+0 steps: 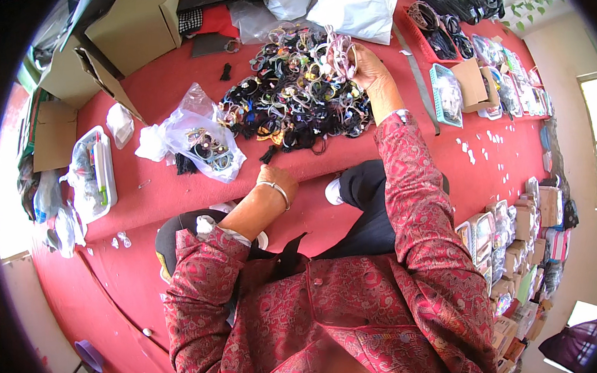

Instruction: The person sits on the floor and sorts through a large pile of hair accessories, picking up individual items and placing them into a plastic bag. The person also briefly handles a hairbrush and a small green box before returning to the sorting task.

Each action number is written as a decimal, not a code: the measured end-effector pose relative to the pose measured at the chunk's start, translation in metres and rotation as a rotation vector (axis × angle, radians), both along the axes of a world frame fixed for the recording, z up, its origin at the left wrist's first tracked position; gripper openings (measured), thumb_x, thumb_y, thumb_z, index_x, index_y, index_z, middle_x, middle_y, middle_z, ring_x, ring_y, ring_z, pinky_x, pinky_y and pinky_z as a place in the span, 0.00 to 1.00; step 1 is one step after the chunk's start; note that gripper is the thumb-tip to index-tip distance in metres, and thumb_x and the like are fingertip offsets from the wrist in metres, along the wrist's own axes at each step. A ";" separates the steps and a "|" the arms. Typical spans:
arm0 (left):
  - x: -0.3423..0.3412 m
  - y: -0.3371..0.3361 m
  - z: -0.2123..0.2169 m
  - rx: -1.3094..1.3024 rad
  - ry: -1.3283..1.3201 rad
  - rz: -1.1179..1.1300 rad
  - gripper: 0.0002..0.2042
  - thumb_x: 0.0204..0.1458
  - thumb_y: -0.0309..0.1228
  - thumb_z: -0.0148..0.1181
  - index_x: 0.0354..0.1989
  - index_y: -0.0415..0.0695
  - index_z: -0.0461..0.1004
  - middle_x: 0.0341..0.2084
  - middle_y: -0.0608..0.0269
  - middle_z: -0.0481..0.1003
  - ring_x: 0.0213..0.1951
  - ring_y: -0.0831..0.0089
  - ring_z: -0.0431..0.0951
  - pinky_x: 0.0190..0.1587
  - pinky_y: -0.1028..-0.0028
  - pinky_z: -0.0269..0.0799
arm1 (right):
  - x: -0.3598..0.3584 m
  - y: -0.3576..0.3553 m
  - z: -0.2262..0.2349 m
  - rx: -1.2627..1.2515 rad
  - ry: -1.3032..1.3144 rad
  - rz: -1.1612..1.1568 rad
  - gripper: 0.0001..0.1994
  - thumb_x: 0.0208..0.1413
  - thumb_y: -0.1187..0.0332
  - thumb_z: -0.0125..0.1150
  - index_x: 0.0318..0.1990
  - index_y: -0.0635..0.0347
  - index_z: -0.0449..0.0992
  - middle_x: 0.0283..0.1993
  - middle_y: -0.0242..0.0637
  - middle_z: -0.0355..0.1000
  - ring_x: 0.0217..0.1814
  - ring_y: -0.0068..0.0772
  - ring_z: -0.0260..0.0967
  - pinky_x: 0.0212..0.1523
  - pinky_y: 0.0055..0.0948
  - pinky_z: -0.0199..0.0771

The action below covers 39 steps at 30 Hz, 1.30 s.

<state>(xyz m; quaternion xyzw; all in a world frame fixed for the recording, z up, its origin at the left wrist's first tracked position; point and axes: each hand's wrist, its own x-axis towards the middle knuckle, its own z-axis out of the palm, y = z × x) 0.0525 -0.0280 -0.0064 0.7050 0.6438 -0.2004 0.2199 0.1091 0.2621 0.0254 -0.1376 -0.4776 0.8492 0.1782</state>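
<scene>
A big heap of hair ties [286,98], mostly black with grey, white and coloured ones mixed in, lies on the red-covered surface [175,187] in front of me. At the heap's far right, my right hand [372,71] is closed on a bunch of pinkish-purple hair ties [340,55], raised over the pile. My left hand [276,182] is curled at the near edge of the surface, just below the heap; what its fingers hold, if anything, is hidden. A small black hair tie [267,154] lies right by its fingertips.
Left of the heap sits a clear plastic bag [211,147] with more hair ties. Farther left are a white basket [106,174] and cardboard boxes [135,32]. On the right stand a red basket [433,38] and a teal basket [446,95]. White plastic bags [356,8] lie behind the heap.
</scene>
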 end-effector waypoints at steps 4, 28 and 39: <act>-0.001 -0.004 -0.003 0.019 0.007 0.003 0.09 0.47 0.32 0.50 0.32 0.47 0.77 0.34 0.60 0.76 0.39 0.64 0.76 0.39 0.65 0.70 | -0.011 -0.002 -0.004 0.023 -0.104 0.229 0.07 0.50 0.70 0.54 0.33 0.64 0.74 0.29 0.37 0.72 0.26 0.27 0.70 0.28 0.24 0.72; -0.006 -0.015 0.017 -0.118 -0.019 0.034 0.14 0.47 0.32 0.48 0.43 0.49 0.72 0.45 0.59 0.70 0.48 0.66 0.71 0.45 0.61 0.65 | -0.171 -0.204 -0.125 0.166 -0.572 0.223 0.08 0.41 0.68 0.54 0.28 0.63 0.74 0.27 0.38 0.72 0.24 0.33 0.70 0.23 0.33 0.71; -0.006 -0.014 0.000 -0.086 -0.034 0.047 0.17 0.47 0.31 0.47 0.47 0.51 0.70 0.49 0.62 0.68 0.52 0.65 0.67 0.50 0.60 0.61 | -0.182 -0.199 -0.146 1.532 -0.604 0.393 0.10 0.35 0.68 0.57 0.27 0.63 0.77 0.28 0.51 0.72 0.32 0.45 0.72 0.30 0.36 0.71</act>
